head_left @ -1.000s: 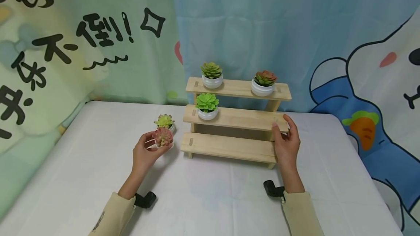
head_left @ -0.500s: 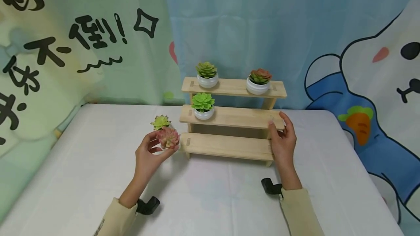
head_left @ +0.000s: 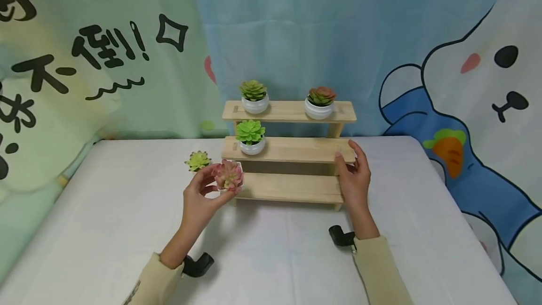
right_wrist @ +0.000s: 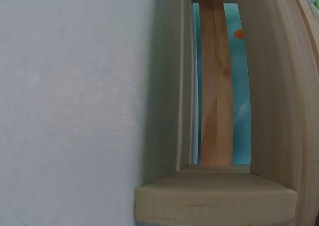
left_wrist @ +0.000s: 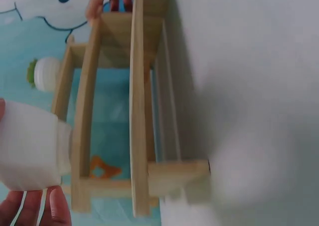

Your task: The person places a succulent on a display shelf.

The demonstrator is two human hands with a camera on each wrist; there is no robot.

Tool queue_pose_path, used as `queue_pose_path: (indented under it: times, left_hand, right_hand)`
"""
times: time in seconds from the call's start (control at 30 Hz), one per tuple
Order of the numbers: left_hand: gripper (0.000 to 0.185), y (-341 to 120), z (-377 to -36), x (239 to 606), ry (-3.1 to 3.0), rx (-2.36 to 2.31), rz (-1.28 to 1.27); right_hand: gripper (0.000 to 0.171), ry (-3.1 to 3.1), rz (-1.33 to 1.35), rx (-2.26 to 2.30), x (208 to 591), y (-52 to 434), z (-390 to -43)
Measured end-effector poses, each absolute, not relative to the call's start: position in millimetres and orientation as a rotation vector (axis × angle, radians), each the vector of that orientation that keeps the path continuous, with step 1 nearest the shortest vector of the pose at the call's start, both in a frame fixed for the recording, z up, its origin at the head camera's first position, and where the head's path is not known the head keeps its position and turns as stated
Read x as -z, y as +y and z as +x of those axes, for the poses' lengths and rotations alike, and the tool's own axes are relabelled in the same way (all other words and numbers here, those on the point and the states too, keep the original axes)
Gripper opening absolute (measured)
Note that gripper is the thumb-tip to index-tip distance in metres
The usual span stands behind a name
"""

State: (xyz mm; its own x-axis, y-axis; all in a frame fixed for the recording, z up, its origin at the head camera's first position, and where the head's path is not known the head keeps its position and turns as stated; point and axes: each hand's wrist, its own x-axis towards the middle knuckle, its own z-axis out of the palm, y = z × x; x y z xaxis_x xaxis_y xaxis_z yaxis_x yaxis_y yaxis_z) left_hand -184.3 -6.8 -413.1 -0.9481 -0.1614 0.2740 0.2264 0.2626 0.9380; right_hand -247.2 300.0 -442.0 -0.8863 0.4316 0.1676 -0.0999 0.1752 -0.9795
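Observation:
My left hand (head_left: 201,204) holds a pink succulent (head_left: 228,175) in a small white pot between thumb and fingers, overlapping the left end of the bottom shelf in the head view. In the left wrist view the white pot (left_wrist: 30,143) shows from the side, fingertips along its wall. A three-tier wooden plant stand (head_left: 292,187) rises in front of me. At its right side my right hand (head_left: 356,180) grips the end of the middle shelf, thumb in front. A yellow-green succulent (head_left: 197,160) sits on the table behind my left hand, its pot mostly hidden.
On the top shelf stand a green succulent (head_left: 253,91) at left and a red-green succulent (head_left: 321,97) at right. A bright green succulent (head_left: 250,132) occupies the middle shelf's left end. White cloth covers the table (head_left: 271,258); a printed curtain (head_left: 271,27) hangs behind.
My left hand has carried the pink succulent rightward, from beside the stand to the bottom shelf's left end. The right hand keeps its grip on the stand. The head view has shifted slightly.

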Motion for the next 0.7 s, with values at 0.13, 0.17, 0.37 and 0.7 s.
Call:
queue_pose_path:
  times: [0.13,0.17,0.37,0.7]
  left_hand:
    - [0.056,5.0,-185.7,408.7,-2.217,1.752,-0.148]
    - [0.056,7.8,-186.0,407.4,-2.210,1.759,-0.168]
    - [0.055,22.6,-189.2,400.1,-2.184,1.787,-0.257]
    - [0.060,53.6,-198.1,385.8,-2.196,1.821,-0.406]
  right_hand:
    - [0.046,-2.047,-0.321,-1.763,442.5,300.6,-246.9]
    - [0.047,-2.046,-0.323,-1.768,442.7,300.9,-246.9]
    - [0.048,-2.057,-0.319,-1.788,444.5,302.7,-245.9]
    - [0.048,-2.059,-0.316,-1.785,443.0,303.3,-243.9]
